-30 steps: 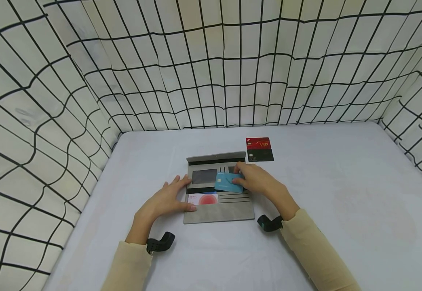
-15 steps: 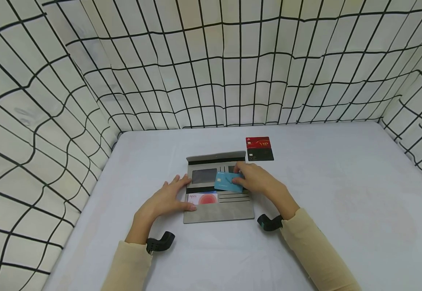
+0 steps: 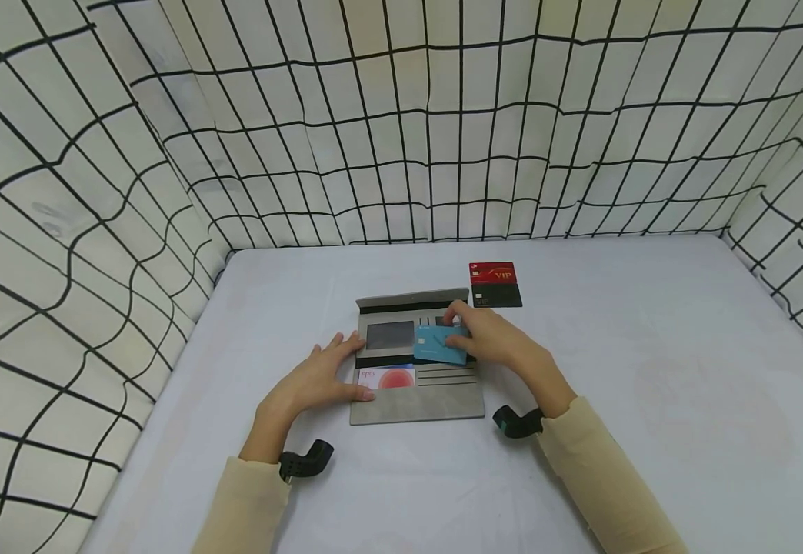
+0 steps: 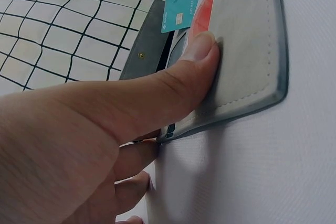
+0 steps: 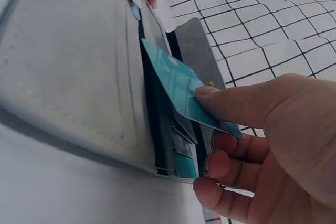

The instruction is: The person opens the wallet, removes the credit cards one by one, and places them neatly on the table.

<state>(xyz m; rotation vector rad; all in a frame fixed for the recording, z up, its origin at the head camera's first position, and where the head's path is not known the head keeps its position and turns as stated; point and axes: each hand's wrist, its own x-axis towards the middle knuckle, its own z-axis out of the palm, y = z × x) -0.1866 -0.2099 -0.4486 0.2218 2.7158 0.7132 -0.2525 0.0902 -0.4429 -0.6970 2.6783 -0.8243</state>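
A grey wallet (image 3: 417,404) lies unfolded on the table. My left hand (image 3: 313,378) rests at its left side, the thumb pressing on the lower pocket beside a white card with a red circle (image 3: 394,378). In the left wrist view, that thumb (image 4: 194,59) lies straight across the wallet edge. My right hand (image 3: 494,338) pinches a blue card (image 3: 436,344) between thumb and fingers, above the wallet's right half. The right wrist view shows the blue card (image 5: 176,82) tilted over the slots, with another blue-green edge (image 5: 185,166) low in a slot.
A red VIP card (image 3: 492,272) and a black card (image 3: 497,295) lie just beyond the wallet's upper right corner. Black netting (image 3: 429,161) over pale walls rises behind the white table (image 3: 616,346) and at its sides.
My right hand has shifted the blue card slightly to the right and away from me. The left hand and the wallet stay in place.
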